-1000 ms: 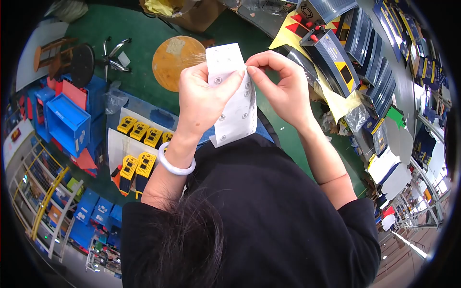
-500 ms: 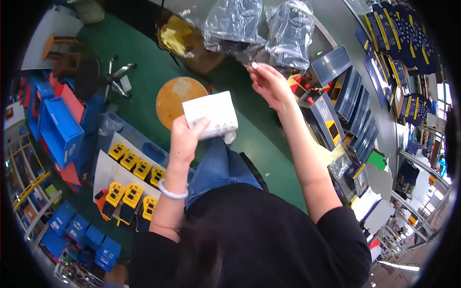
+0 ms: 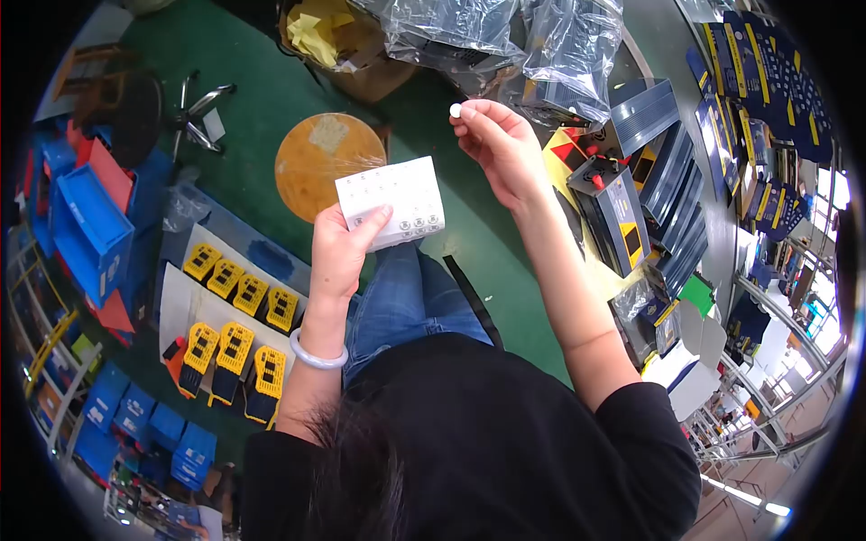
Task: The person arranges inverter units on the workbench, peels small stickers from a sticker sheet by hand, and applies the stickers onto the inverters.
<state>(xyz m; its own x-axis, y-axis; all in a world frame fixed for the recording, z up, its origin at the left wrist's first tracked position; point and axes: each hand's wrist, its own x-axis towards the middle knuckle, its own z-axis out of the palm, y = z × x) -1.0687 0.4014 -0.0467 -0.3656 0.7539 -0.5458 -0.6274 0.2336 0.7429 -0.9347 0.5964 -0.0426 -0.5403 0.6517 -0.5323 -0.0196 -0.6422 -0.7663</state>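
My left hand [image 3: 341, 248] holds a curved white sheet of round stickers [image 3: 397, 194], thumb on top near its lower left corner. Small round printed marks show along the sheet's lower edge. Up and to the right of it, my right hand [image 3: 507, 153] pinches a small round white sticker [image 3: 455, 110] between thumb and fingertip, apart from the sheet. Close to my right forearm stands a dark grey metal-cased device [image 3: 615, 216] with red knobs and a yellow-and-black label.
Plastic-wrapped units [image 3: 564, 54] and ribbed grey cases [image 3: 672, 194] lie on the workbench at right. A round wooden stool [image 3: 302, 171] stands ahead, near a box of yellow paper [image 3: 316, 32]. Yellow-and-black devices [image 3: 233, 352] sit in rows at left, beyond them blue bins [image 3: 95, 230].
My right hand has turned slightly, and the round sticker shows more clearly. The sheet has tilted toward me, so its printed marks show better. The whole view has shifted a little.
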